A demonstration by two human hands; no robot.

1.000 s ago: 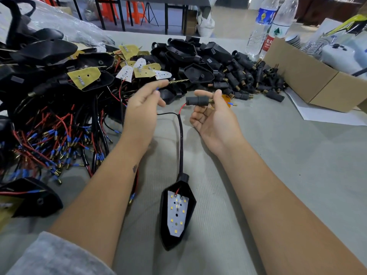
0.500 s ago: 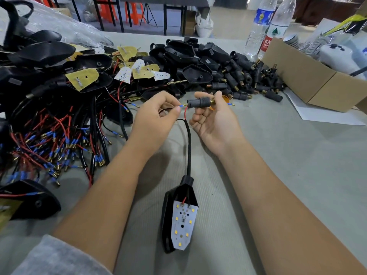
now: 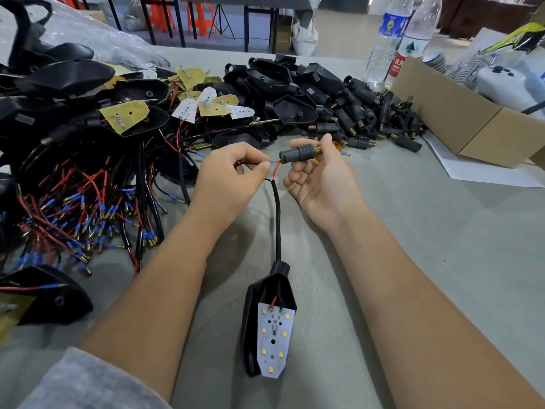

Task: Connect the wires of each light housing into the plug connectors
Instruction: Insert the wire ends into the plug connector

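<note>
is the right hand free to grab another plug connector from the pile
Probably not yet: the right hand already pinches a plug connector. The pile lies just beyond it, nothing between.

Brown corrugated cardboard box (image 3: 460,113), open-topped, on the grey ribbed table covering (image 3: 442,231). Just left of the box: two clear plastic water bottles (image 3: 386,39), upright, one blue-labelled, one red-and-green-labelled. Under the box's near corner: white paper sheet (image 3: 483,174). Inside the box: white plastic device (image 3: 501,84). Far beyond the box, leftward: orange plastic stools (image 3: 203,16).
</note>
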